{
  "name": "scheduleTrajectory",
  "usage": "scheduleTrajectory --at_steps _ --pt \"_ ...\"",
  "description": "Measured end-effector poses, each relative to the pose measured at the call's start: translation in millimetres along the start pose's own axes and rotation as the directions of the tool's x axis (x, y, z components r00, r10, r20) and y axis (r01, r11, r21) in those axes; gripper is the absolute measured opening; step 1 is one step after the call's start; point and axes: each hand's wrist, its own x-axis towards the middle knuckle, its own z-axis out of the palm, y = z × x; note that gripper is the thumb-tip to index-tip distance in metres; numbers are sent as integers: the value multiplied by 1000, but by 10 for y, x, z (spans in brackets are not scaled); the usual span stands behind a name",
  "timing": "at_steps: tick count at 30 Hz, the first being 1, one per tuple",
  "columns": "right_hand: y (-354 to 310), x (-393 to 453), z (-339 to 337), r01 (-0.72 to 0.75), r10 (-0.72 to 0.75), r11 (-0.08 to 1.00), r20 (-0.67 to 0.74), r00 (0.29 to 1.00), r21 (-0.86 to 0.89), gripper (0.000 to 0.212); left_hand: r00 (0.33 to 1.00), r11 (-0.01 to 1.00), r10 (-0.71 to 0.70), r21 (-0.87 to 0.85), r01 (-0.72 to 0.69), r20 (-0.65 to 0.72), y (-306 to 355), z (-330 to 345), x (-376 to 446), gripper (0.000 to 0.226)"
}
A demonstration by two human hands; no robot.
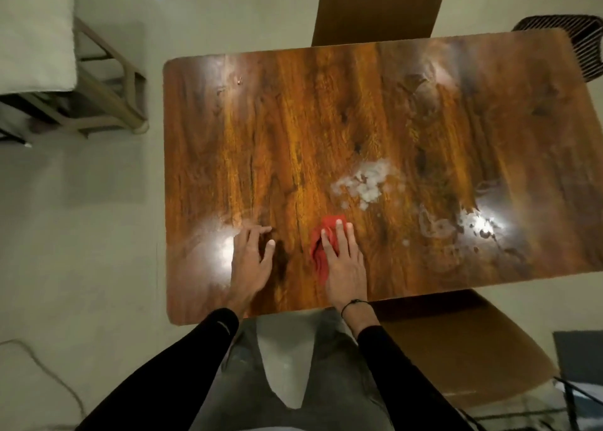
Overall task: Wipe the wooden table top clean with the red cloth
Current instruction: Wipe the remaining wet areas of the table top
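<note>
Left hand [251,261] flat on the wooden tabletop [293,120], fingers spread, gripping nothing. Just right, right hand [342,264] pressing straight-fingered on the bunched red cloth [318,251]. Farther right, white foamy residue [365,182] beyond the cloth.

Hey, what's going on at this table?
A person is cleaning a wooden table. Their right hand presses a red cloth flat near the front edge, while the left hand rests on the wood beside it. Just beyond the cloth sits a white foamy patch not yet wiped, and smeary streaks show farther to the right.
</note>
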Motion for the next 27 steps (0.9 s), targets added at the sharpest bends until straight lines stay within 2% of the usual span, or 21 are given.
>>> scheduleTrajectory --at_steps 3,6,10,13,16,18,23,27 --pt "331 80 -41 70 -80 990 -87 993 -119 87 994 999 -25 27 28 -105 165 336 18 36" --pt "488 188 54 264 -275 959 -107 955 -107 84 978 998 -39 37 48 -207 268 584 166 43" --pt "453 397 212 283 -289 956 -96 952 -73 78 968 997 47 74 -30 -247 415 809 624 46" --pt "369 477 377 471 -481 873 -68 874 -129 72 962 993 90 93 -69 -257 446 855 1023 46" --pt "323 660 427 604 -621 777 -59 781 -178 63 943 972 162 213 -102 -290 309 830 1227 45" --pt "287 837 391 615 -639 762 -78 766 -202 54 929 970 178 215 -111 -324 256 838 1255 46" --pt "270 1047 326 607 -631 769 -90 770 -199 52 902 995 103 32 -98 -419 317 802 1272 50" --pt "305 1032 323 588 -610 791 -128 782 -170 51 895 989 146 49 -139 -422 329 805 1237 56"
